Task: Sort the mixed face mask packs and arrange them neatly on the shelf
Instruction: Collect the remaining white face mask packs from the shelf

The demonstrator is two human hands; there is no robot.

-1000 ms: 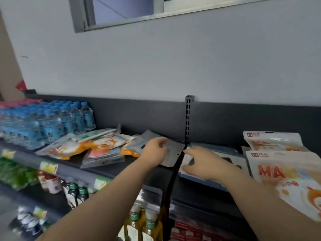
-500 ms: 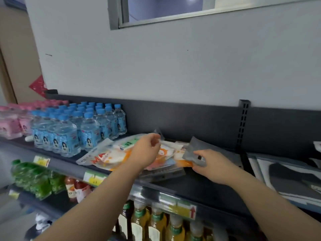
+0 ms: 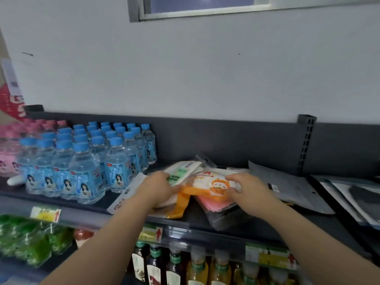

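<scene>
A loose pile of face mask packs lies on the dark shelf [image 3: 205,220]. On top is an orange-and-white cartoon pack [image 3: 211,185]; a white pack with a green label [image 3: 181,173] lies to its left and a pink pack [image 3: 213,204] shows beneath. My left hand [image 3: 156,187] grips the pile's left side at the green-label pack. My right hand [image 3: 248,191] grips the right edge of the orange pack. A grey pack [image 3: 287,188] lies flat just right of the pile.
Rows of blue-capped water bottles [image 3: 86,161] stand left of the pile, pink ones [image 3: 8,157] beyond. Flat dark-and-white packs [image 3: 353,194] lie at the far right past the upright [image 3: 306,145]. Drink bottles [image 3: 185,266] fill the lower shelf.
The view swung left. My right hand let go of the grey pack and moved onto the orange pack. My left hand shifted down onto the pile's left side.
</scene>
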